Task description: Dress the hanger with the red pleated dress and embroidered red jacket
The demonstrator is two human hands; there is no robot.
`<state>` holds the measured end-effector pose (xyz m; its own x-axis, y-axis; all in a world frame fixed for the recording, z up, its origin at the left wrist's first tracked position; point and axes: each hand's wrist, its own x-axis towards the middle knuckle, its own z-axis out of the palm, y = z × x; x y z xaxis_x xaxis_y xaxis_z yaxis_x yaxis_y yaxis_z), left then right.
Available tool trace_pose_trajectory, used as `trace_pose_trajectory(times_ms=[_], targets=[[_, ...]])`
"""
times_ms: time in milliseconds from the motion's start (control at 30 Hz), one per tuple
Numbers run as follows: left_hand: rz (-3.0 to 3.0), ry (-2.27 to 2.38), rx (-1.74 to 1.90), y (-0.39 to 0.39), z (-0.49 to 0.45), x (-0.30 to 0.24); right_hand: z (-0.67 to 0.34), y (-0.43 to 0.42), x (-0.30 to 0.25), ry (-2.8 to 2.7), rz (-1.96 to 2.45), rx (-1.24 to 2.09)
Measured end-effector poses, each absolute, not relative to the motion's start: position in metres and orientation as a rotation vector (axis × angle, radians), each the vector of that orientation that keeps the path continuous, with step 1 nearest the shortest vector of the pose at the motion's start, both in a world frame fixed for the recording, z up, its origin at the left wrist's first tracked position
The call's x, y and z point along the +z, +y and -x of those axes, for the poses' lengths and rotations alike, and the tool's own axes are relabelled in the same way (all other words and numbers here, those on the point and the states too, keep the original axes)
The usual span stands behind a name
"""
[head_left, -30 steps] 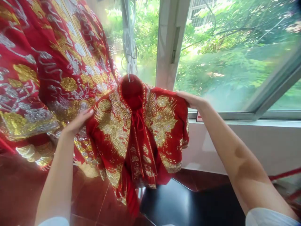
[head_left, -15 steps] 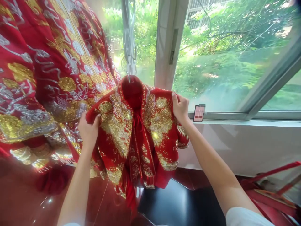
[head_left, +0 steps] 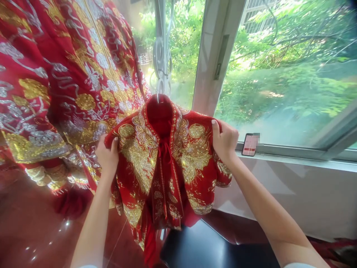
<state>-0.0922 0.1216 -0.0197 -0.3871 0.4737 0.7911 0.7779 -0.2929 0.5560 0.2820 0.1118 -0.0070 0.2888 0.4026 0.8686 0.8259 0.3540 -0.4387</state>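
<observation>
A red jacket (head_left: 199, 186) with gold and silver embroidery hangs in front of me on a hanger (head_left: 157, 93), whose wire hook rises from the collar. My left hand (head_left: 107, 154) pinches the shoulder on the left side, thumb in front and the other fingers behind the cloth. On the opposite shoulder, my right hand (head_left: 225, 139) grips the fabric in the same way. Between the open front edges, a red ribbon tie (head_left: 165, 150) and an inner embroidered panel show. The jacket is spread wide, facing me.
Larger red embroidered garments (head_left: 92, 74) hang close at the left. A phone (head_left: 249, 144) leans against the window on the sill at the right. Below the jacket is a black glossy surface (head_left: 195, 242), above a reddish tiled floor (head_left: 117, 238).
The view has turned slightly left, so the window, phone and hanging garments sit further right in it. Both hands keep their hold on the jacket's shoulders.
</observation>
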Motion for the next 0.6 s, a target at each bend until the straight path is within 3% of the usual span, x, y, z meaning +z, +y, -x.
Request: trace_pose_trajectory(times_ms=[200,333,467,600], targets=[[1.518,-1.706,-1.561,0.105,0.071,-0.031,-0.288,0.096,-0.001,-1.369,1.296,-0.451],[1.493,-1.577,-1.437,0.073,0.039,-0.080,-0.283,0.072,-0.006,-1.349,1.276,-0.530],[1.591,-1.692,-1.246,0.051,0.009,-0.148,-0.237,0.045,-0.066,-1.367,1.098,-0.640],[1.625,-1.784,-1.178,0.045,0.009,-0.180,-0.179,0.049,-0.139,-1.596,1.090,-0.290]])
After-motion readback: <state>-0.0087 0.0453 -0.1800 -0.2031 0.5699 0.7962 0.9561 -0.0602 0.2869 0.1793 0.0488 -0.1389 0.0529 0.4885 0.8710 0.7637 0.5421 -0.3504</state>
